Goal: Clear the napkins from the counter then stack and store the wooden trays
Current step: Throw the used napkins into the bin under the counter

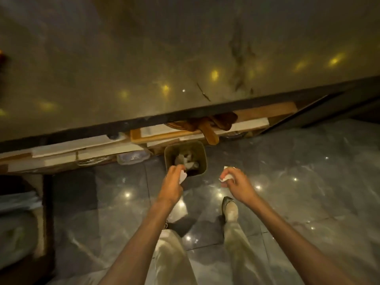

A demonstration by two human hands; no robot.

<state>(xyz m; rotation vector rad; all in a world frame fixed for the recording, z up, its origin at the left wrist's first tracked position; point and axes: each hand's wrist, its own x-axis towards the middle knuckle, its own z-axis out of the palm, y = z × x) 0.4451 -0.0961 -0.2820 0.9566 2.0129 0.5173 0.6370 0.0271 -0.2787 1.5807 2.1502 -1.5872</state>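
Floor bin (200, 150) holds crumpled napkins (188, 161).

Glossy marble counter (144, 58), polished floor tiles (298, 171) (wooden trays (211, 132)).

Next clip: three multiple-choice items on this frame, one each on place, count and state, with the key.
1. Where does the bin stand? A) on a chair B) on the floor by the counter C) on a shelf
2. How many hands hold a white napkin? A) none B) one C) two
3. What is the bin's state? A) empty B) holding crumpled white paper C) lidded
Key: 1 B, floor tiles surround it. 2 C, the left hand grips a napkin, the right hand another. 3 B, white wads show inside.
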